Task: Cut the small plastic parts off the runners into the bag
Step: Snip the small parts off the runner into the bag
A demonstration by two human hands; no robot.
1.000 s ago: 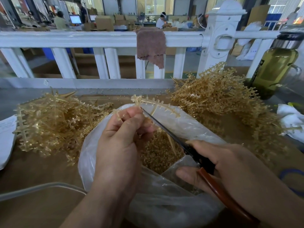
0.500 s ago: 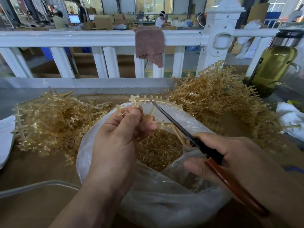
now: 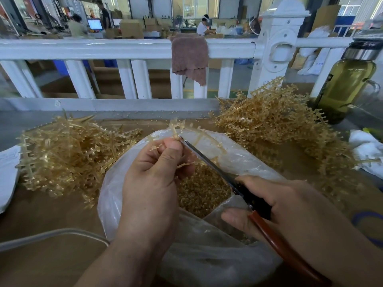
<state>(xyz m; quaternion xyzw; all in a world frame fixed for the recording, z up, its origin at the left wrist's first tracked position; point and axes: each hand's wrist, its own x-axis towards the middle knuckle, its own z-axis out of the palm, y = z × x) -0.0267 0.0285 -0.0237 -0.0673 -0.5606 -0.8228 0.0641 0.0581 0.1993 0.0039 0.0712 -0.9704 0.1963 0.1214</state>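
Two heaps of amber runners flank the open plastic bag (image 3: 244,162): the left heap (image 3: 68,154) lies just beside the bag's left edge, and the right heap (image 3: 275,123) presses against its far right side. Little bare room stays around the bag mouth; more open brown bench (image 3: 47,220) shows at the near left. The left hand (image 3: 153,183) has its grip clenched on one runner (image 3: 178,129), pinched between thumb and fingers above the far rim of the bag. The right hand (image 3: 290,206) has its grip closed around the red handles of the cutters (image 3: 238,183), and the dark blade tip touches the runner right beside the left thumb. Many cut small parts (image 3: 203,193) already fill the bottom of the bag. Behind the bench runs a white railing (image 3: 103,48) with a brown cloth (image 3: 189,56) hanging over it. A green bottle (image 3: 348,88) stands at the far right, near white rags (image 3: 366,150). Beyond the railing is a workshop with cardboard boxes and seated people.
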